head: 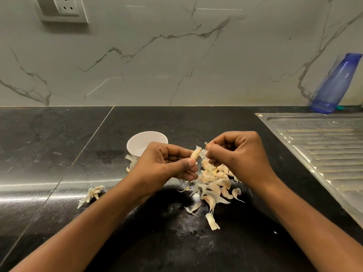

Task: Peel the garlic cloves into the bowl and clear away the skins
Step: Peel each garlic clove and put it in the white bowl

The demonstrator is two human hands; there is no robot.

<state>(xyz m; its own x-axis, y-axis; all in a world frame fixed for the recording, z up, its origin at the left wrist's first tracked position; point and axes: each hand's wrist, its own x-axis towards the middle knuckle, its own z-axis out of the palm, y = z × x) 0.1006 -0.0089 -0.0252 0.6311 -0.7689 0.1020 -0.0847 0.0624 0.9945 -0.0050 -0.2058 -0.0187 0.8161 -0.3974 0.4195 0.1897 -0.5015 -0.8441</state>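
Garlic clove (pixel 195 154) pinched between thumb and curled fingers of left hand (pixel 167 163), above black counter (pixel 59 134). Skin strip (pixel 203 152) at its tip pinched by curled fingers of right hand (pixel 239 154). White bowl (pixel 141 141) just beyond left hand. Loose pile of cloves and skins (pixel 214 183) beneath hands. Blue bottle (pixel 334 85) far right.

Blue bottle (pixel 334 83) by sink drainboard (pixel 322 138); wall socket (pixel 63 8).

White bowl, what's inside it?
The inside of the white bowl that shows looks bare. The left hand covers its near part, so anything there is hidden.
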